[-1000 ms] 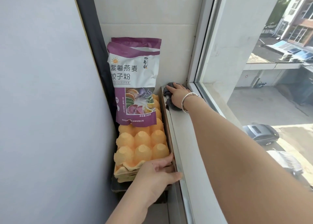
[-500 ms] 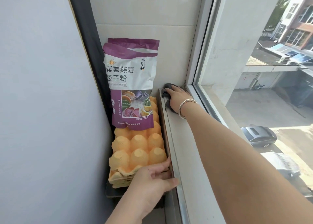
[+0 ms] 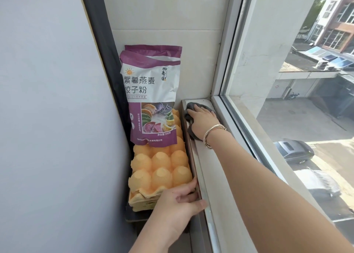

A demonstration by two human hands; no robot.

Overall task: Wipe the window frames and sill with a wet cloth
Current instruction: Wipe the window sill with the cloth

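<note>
A dark grey cloth [image 3: 190,106] lies at the far end of the pale window sill [image 3: 216,176], close to the corner where the white window frame [image 3: 227,42] rises. My right hand [image 3: 203,120] presses flat on the cloth with its fingers stretched out, a bracelet on the wrist. Most of the cloth is hidden under the palm. Nearer to me, my left hand [image 3: 180,203] grips the sill's inner edge, thumb along the metal strip and fingers tucked down beside the egg trays.
A stack of orange egg trays [image 3: 159,168] fills the narrow gap left of the sill, with a purple and white flour bag [image 3: 151,92] standing on it against the tiled wall. A grey wall [image 3: 47,118] closes the left side. Window glass [image 3: 287,99] runs along the right.
My right hand has slid the cloth a little back towards me from the far corner. The left hand has kept its hold on the sill's edge.
</note>
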